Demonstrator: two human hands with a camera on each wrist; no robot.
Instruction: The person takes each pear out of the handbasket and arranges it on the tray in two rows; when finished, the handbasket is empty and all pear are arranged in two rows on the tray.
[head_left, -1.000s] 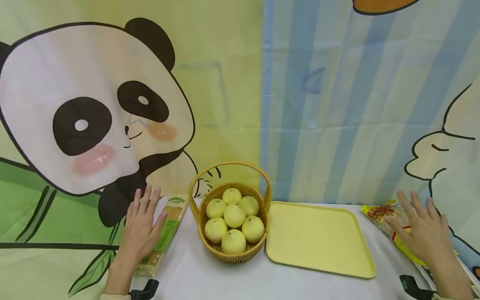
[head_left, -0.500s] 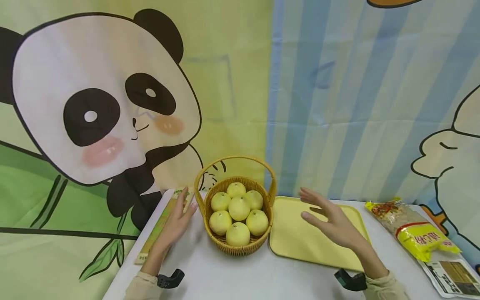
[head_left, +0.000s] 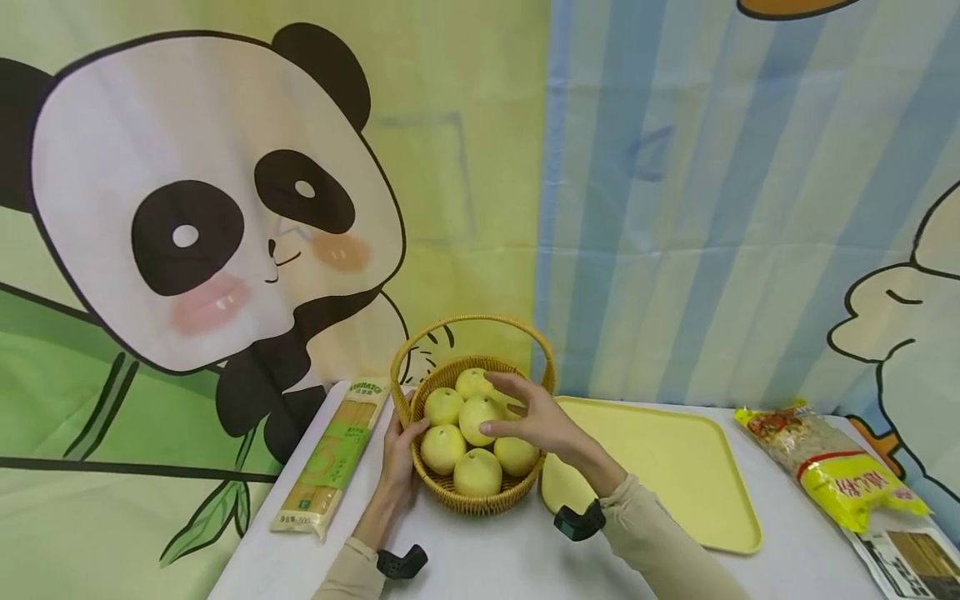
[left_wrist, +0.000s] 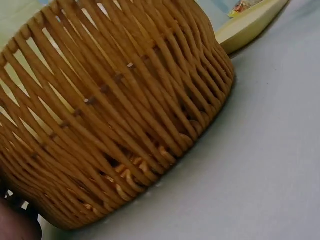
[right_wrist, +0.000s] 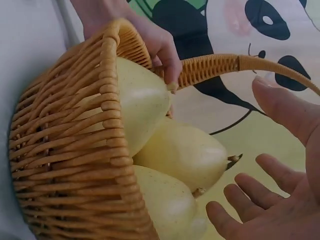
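A wicker basket (head_left: 480, 505) with a tall handle holds several pale yellow-green round fruits (head_left: 477, 472). At its left side my left hand (head_left: 397, 457) grips the rim, thumb over the edge near the handle's base; the right wrist view shows this left hand (right_wrist: 162, 47) on the rim too. Over the fruits hovers my right hand (head_left: 546, 423), fingers spread and bent a little, holding nothing. In the right wrist view the right hand (right_wrist: 280, 195) is apart from the fruits (right_wrist: 182, 152). The left wrist view is mostly filled by the basket's woven side (left_wrist: 115, 110).
Right of the basket lies a yellow tray (head_left: 675, 467), partly under my right forearm. A noodle packet (head_left: 333, 458) lies to the left. At the far right are a yellow and clear bag (head_left: 832, 467) and a flat white packet (head_left: 907, 562). A printed curtain (head_left: 465, 167) hangs behind.
Both hands have moved inward from the sides. The left has taken hold of the basket's rim, and the right has come across the tray to above the fruits. The head view has shifted slightly.
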